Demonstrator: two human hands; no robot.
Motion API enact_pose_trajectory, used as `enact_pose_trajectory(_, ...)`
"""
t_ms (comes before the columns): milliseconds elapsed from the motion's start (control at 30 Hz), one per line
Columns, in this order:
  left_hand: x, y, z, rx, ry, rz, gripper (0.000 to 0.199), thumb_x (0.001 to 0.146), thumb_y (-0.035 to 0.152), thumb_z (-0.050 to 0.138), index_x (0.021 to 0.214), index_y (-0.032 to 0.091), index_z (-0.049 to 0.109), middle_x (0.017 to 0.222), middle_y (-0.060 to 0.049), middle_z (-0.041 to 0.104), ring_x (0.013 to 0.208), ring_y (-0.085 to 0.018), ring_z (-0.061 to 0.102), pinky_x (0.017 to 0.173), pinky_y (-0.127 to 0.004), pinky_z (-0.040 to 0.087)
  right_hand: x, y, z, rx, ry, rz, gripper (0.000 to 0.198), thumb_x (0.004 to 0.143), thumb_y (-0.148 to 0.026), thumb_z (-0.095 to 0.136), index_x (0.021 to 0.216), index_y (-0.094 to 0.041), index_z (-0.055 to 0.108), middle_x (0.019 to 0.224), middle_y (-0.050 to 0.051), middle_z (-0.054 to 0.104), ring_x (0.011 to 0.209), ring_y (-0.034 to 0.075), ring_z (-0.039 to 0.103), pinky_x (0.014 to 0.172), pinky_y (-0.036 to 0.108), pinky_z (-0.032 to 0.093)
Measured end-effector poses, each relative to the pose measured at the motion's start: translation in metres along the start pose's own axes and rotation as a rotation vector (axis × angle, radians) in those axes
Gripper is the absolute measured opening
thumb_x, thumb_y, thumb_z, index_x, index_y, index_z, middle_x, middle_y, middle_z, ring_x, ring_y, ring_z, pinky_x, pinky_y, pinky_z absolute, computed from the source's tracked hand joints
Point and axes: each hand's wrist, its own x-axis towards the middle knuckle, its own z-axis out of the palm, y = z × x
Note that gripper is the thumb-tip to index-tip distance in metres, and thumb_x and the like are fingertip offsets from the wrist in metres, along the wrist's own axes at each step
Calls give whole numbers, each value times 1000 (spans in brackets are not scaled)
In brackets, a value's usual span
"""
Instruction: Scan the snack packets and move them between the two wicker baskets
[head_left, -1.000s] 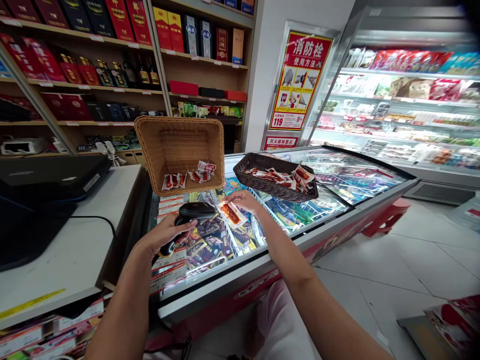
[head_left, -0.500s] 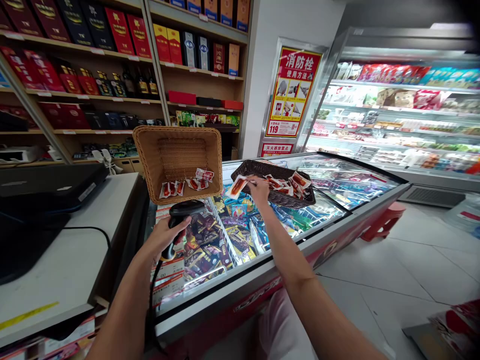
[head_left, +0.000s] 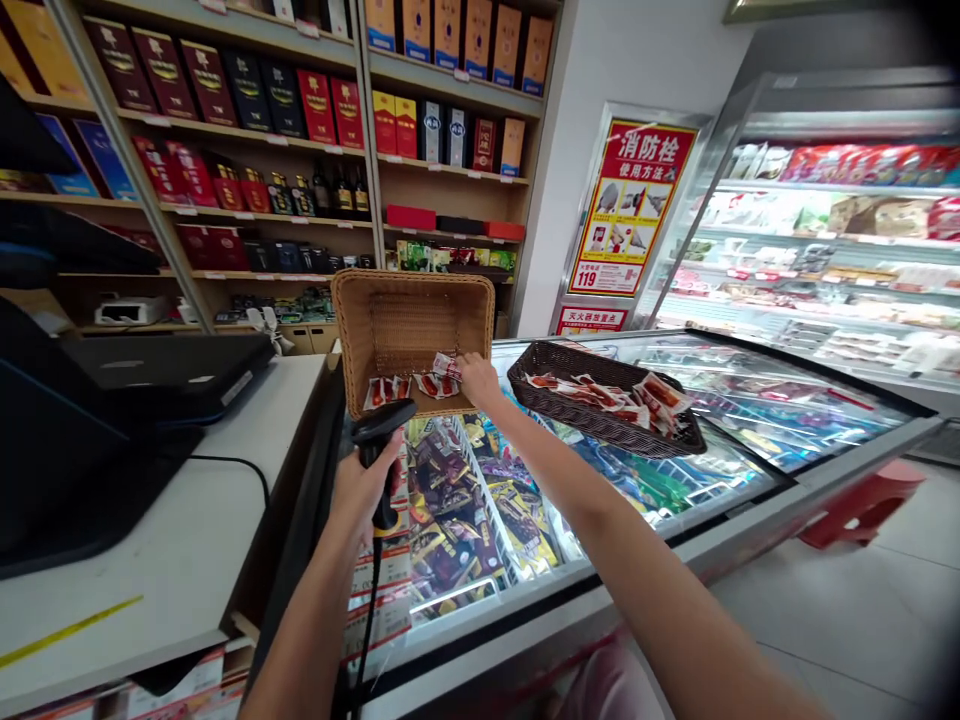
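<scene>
My left hand [head_left: 365,487] is wrapped around the grip of a black handheld barcode scanner [head_left: 384,425], its cable hanging down. My right hand [head_left: 480,380] reaches into the tan wicker basket [head_left: 414,285], fingers closed at a small packaged sausage [head_left: 447,366]; the fingers partly cover it. Several more packaged sausages [head_left: 386,391] lie in the lower part of this tipped-up basket. To the right, a dark brown wicker basket [head_left: 600,428] rests on the freezer's glass top, with several packaged sausages [head_left: 592,393] in it.
Under the baskets stands a chest freezer [head_left: 517,620] with bagged goods under glass. A white counter [head_left: 172,520] with black equipment is on the left. Shelves of boxed bottles [head_left: 247,90] are behind, and a red stool [head_left: 862,505] stands at the right.
My right hand has moved left from the dark basket, where it held a packaged sausage, into the tan basket. The left hand keeps the scanner. The view has shifted left.
</scene>
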Motion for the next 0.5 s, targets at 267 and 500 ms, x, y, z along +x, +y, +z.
enact_pose_trajectory(267,-4,-5,1,65,-40,1,54,65,68,81,65,20,56,54,-1,58,42,-12,48,44,-26,37,47,-25,53,-75,-87,97,41,84,1,53,119,-7,72,114,21,75,124,30,59,119,52,32)
enact_pose_trajectory(500,-3,-2,3,47,-33,-26,55,60,67,83,63,19,56,54,0,58,42,-10,47,44,-25,36,12,-29,16,-130,-32,-17,28,94,-4,49,103,-10,75,112,22,72,109,30,61,97,44,42)
